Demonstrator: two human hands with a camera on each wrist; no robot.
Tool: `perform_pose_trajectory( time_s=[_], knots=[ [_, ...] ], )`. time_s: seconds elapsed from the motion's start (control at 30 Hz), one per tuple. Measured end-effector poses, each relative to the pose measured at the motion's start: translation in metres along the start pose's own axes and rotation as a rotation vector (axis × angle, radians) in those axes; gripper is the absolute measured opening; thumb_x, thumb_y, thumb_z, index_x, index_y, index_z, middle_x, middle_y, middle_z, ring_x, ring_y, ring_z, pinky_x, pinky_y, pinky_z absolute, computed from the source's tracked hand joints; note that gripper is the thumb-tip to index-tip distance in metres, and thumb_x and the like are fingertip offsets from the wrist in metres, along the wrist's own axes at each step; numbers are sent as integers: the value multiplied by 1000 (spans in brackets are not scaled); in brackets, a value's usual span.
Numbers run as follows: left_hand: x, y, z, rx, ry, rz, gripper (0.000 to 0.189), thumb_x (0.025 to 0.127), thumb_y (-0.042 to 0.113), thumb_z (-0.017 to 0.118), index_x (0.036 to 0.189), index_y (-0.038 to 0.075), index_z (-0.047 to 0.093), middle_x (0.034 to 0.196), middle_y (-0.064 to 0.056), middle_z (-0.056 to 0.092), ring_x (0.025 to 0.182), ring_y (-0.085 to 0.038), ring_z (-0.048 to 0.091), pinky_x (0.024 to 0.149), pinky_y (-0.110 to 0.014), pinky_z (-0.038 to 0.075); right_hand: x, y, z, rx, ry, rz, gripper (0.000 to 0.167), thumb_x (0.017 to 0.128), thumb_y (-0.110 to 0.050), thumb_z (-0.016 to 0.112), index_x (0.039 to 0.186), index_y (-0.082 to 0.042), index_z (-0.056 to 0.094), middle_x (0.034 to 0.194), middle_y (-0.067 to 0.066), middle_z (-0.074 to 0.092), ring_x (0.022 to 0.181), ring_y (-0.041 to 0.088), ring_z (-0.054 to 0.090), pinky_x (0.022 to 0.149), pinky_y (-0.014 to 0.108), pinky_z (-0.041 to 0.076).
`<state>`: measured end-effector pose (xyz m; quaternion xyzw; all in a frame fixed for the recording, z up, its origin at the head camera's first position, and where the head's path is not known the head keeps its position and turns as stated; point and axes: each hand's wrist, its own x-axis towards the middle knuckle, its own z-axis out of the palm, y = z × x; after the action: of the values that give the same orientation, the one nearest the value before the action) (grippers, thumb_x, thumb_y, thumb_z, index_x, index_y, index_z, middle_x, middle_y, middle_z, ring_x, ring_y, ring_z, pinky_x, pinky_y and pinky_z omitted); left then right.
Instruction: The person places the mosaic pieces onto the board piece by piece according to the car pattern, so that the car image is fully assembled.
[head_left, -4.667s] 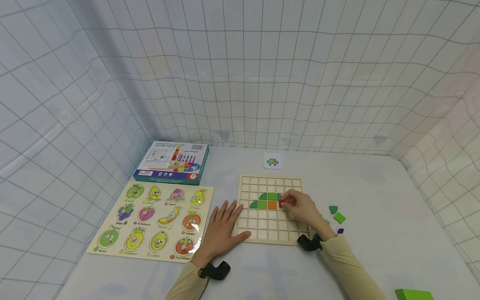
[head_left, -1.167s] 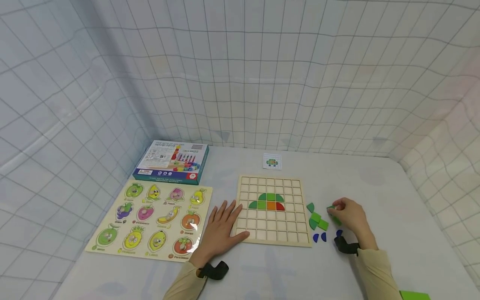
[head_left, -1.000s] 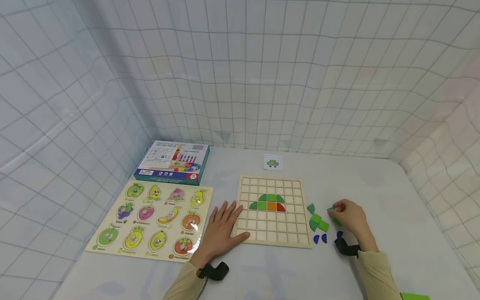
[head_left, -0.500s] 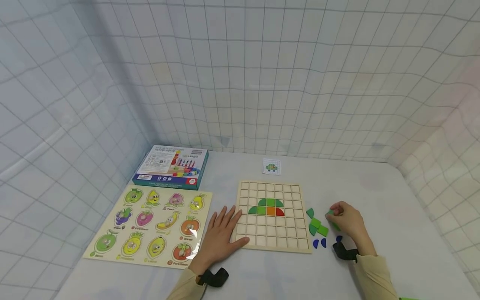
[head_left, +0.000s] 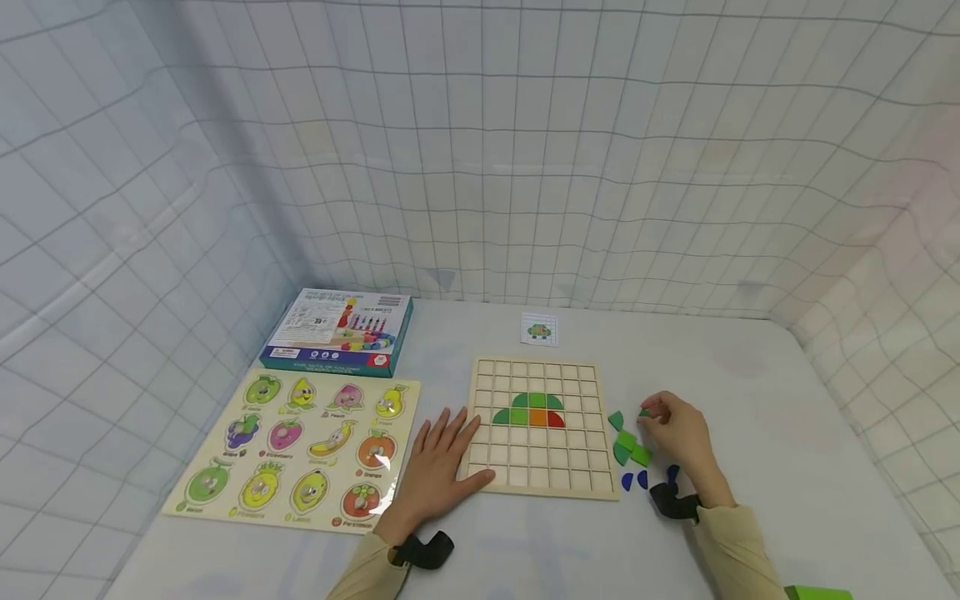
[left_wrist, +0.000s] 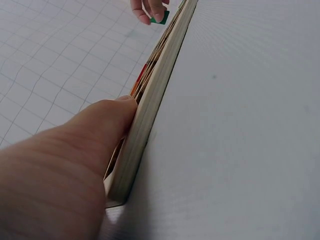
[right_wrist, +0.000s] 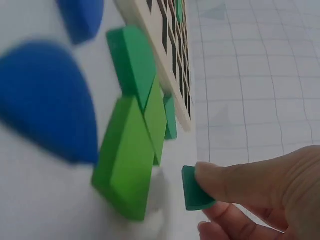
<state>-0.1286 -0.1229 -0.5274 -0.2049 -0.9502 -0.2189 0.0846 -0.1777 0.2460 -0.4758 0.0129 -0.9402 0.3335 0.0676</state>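
Note:
My right hand [head_left: 678, 429] pinches a dark green quarter-circle block [right_wrist: 192, 192] between thumb and fingers, raised right of the wooden grid board [head_left: 538, 477]. My left hand [head_left: 438, 475] lies with fingers spread over the board's left edge; in the left wrist view its thumb [left_wrist: 107, 117] presses at the rim. In the board's cells sit dark green curved pieces [head_left: 501, 417], light green squares [head_left: 537, 401], an orange square [head_left: 537, 418] and a red quarter-circle [head_left: 555, 419]. Loose light green squares [head_left: 641, 454], dark green quarter-circles [head_left: 616, 421] and blue half-circles [head_left: 627, 481] lie between board and right hand.
A small pattern card [head_left: 539, 330] lies behind the board. At left are a fruit knob puzzle [head_left: 281, 467] and a boxed toy set [head_left: 337, 332]. A green object [head_left: 817, 592] shows at the bottom right edge. Grid-lined curtains [head_left: 525, 167] enclose the table.
My right hand has left the red piece in a cell and moved right to the loose pieces. Holding the green block, it has since shifted slightly left. My left hand has stayed put.

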Motion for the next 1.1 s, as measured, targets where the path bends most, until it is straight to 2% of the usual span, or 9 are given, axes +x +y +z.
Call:
perform_pose_trajectory(
  time_s=[0.1, 0.27, 0.43, 0.6, 0.8, 1.1],
  knots=[
    [0, 1, 0, -3, 2, -1, 81, 85, 60, 57, 149, 15, 35, 152, -9, 29, 141, -32, 15, 110, -52, 7, -1, -12, 8, 58, -6, -59, 15, 81, -3, 72, 95, 1, 66, 78, 7, 63, 71, 22, 57, 61, 31, 45],
    [0, 3, -3, -15, -8, -9, 81, 85, 60, 56, 149, 16, 33, 153, -8, 28, 142, -31, 14, 111, -51, 6, -1, -26, 23, 162, -84, -135, 14, 80, -6, 76, 90, -3, 68, 76, 0, 63, 66, 14, 56, 57, 25, 46],
    [1, 4, -5, -22, -12, -8, 80, 85, 59, 57, 149, 15, 34, 153, -9, 28, 142, -32, 13, 111, -51, 5, 0, -35, 35, 205, -158, -183, 12, 79, -5, 76, 88, -6, 68, 77, -2, 62, 66, 12, 55, 58, 24, 46],
    [1, 3, -6, -16, -14, -8, 80, 86, 58, 57, 149, 15, 35, 153, -9, 28, 141, -32, 14, 111, -51, 6, 4, -42, 41, 198, -204, -216, 11, 82, -3, 73, 91, -6, 68, 77, -3, 61, 68, 13, 53, 59, 25, 45],
    [0, 4, -8, -10, -20, -7, 81, 85, 58, 57, 149, 15, 34, 153, -9, 28, 141, -32, 14, 110, -52, 7, 9, -44, 46, 159, -216, -246, 10, 83, -1, 70, 91, -7, 68, 79, -4, 62, 69, 13, 54, 61, 28, 46],
    [0, 5, -8, -17, -21, -4, 80, 85, 58, 57, 149, 14, 35, 153, -9, 28, 141, -32, 15, 110, -52, 7, 14, -46, 50, 126, -237, -216, 7, 85, -4, 70, 92, -7, 71, 79, -3, 64, 71, 12, 57, 66, 31, 48]
  ],
)
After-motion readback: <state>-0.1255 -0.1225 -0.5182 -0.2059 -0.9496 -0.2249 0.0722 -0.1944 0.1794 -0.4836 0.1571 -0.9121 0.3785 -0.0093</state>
